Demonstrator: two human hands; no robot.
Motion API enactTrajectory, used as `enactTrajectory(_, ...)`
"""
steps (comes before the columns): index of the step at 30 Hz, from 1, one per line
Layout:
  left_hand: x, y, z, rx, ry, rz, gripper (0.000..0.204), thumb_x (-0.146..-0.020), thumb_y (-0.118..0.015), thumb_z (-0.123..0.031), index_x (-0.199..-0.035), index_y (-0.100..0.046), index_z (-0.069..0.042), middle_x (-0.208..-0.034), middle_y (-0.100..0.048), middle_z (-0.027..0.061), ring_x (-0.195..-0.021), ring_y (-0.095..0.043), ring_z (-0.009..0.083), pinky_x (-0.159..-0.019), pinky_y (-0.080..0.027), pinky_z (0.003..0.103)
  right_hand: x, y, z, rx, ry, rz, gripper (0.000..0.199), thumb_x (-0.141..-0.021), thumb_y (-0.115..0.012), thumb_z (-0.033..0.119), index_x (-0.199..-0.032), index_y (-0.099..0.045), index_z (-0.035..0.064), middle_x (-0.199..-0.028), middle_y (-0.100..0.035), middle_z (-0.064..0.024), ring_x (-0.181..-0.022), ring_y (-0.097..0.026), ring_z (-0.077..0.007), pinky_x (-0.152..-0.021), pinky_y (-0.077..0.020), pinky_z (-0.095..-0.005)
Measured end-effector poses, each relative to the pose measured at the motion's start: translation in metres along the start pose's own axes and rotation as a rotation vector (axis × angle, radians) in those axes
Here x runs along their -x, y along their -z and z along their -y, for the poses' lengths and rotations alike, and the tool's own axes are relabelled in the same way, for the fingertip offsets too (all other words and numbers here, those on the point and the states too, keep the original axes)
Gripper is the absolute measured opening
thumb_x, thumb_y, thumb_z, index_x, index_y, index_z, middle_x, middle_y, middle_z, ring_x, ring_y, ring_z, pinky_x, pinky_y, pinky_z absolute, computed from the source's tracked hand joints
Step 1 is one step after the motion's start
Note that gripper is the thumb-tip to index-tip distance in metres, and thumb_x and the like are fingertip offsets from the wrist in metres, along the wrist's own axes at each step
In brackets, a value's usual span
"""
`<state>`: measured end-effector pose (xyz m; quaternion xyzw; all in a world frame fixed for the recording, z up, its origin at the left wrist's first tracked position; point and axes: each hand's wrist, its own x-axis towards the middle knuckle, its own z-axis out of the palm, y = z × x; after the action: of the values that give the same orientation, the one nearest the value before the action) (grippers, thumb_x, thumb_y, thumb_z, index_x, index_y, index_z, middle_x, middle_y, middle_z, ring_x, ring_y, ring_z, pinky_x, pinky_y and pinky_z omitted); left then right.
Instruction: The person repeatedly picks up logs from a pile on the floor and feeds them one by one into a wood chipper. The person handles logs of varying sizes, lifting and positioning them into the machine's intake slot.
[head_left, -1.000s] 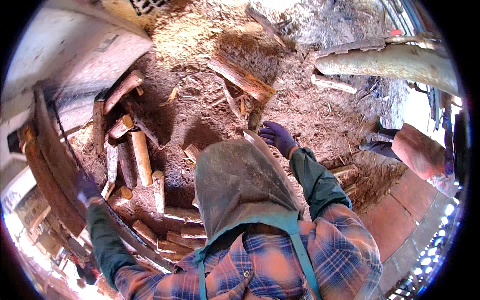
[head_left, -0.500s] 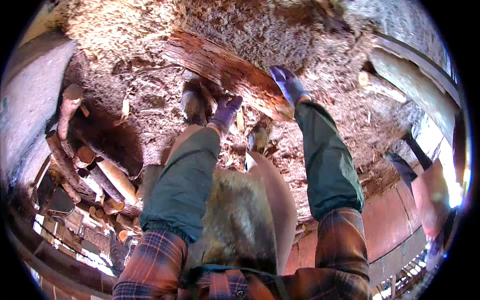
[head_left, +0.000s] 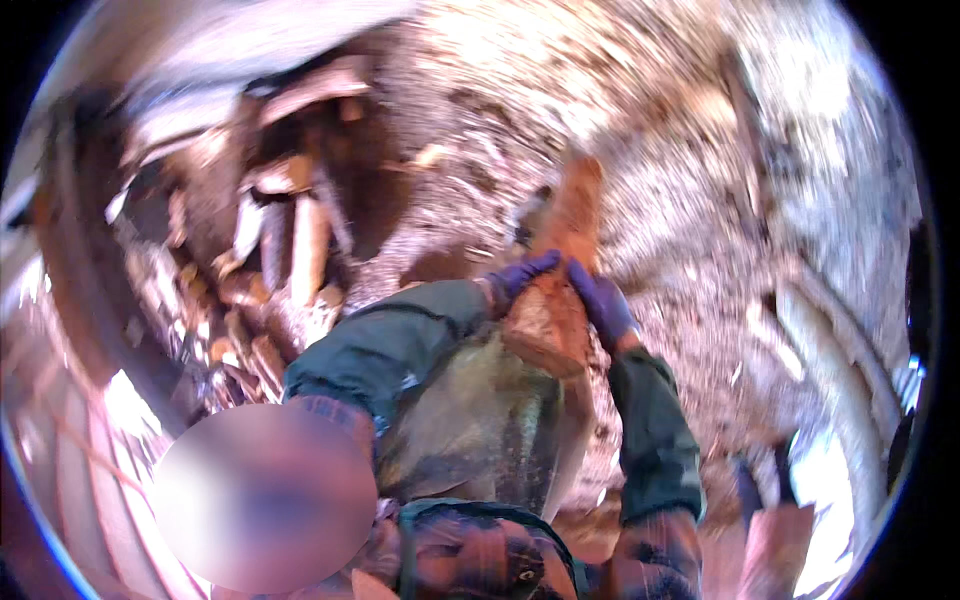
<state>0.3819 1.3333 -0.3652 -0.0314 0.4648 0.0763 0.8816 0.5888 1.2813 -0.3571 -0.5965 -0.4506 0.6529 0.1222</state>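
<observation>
A thick, reddish-brown split log [head_left: 550,312] points away from me, its near end close to my stained apron [head_left: 470,420]. My left hand [head_left: 524,276], in a purple glove, grips its upper left side. Against its right side, my right hand [head_left: 602,304], gloved alike, is closed along the edge. The fingertips of both hands come close together on top of the wood. Green sleeve covers [head_left: 400,335] reach over my forearms. Motion blurs the far end of the log.
Cut logs [head_left: 310,250] are piled on the left. A pale, thick log [head_left: 830,350] lies at the right, with a short piece [head_left: 775,338] beside it. Wood chips and bark [head_left: 690,290] cover the ground. A blurred oval hides part of the lower left.
The log has swung from lying crosswise to pointing away from me and has come nearer. Both hands have drawn together on it. My view has turned, shifting the surroundings.
</observation>
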Motion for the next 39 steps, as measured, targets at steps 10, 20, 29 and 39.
enactTrajectory(10, 0.350, -0.084, 0.060, -0.371, -0.329, -0.075, 0.093, -0.084, -0.074, -0.052, -0.149, -0.032, -0.001, -0.140, -0.051, 0.0132, -0.126, -0.050, 0.0210, -0.107, -0.041, 0.036, 0.212, -0.096, 0.169, -1.079, -0.460, 0.149, 0.070, -0.092, -0.055, 0.062, -0.135, -0.053, 0.0064, -0.128, -0.061, -0.0118, -0.114, -0.060, -0.0269, -0.098, -0.0481, -0.0407)
enactTrajectory(20, 0.531, -0.030, 0.133, -0.551, -1.115, -0.668, 0.103, -0.088, -0.072, -0.043, -0.154, -0.008, 0.004, -0.129, -0.050, 0.0179, -0.114, -0.053, 0.0230, -0.097, -0.045, 0.035, 0.225, -0.208, 0.414, -0.962, -0.085, 0.790, 0.087, -0.091, -0.048, 0.069, -0.150, -0.035, 0.0055, -0.149, -0.045, -0.0138, -0.133, -0.046, -0.0308, -0.114, -0.0350, -0.0441)
enactTrajectory(29, 0.863, 0.062, 0.109, -0.185, -1.302, -0.782, 0.092, -0.085, -0.075, -0.024, -0.157, -0.019, -0.010, -0.125, -0.044, 0.0102, -0.109, -0.044, 0.0156, -0.090, -0.037, 0.029, 0.219, -0.432, 0.634, -0.442, 0.524, 1.069, 0.059, -0.101, -0.052, 0.046, -0.140, -0.045, 0.0026, -0.138, -0.052, -0.0097, -0.124, -0.047, -0.0180, -0.108, -0.0358, -0.0345)
enactTrajectory(39, 0.925, 0.227, 0.047, -1.212, -0.537, -1.912, 0.091, -0.070, -0.080, -0.052, -0.148, -0.041, -0.024, -0.126, -0.055, 0.0216, -0.118, -0.053, 0.0420, -0.104, -0.042, 0.045, 0.169, -0.525, 0.744, -0.184, 0.743, 0.980, 0.030, -0.098, -0.059, 0.025, -0.118, -0.065, 0.0022, -0.108, -0.070, -0.0084, -0.096, -0.063, -0.0134, -0.085, -0.0515, -0.0294)
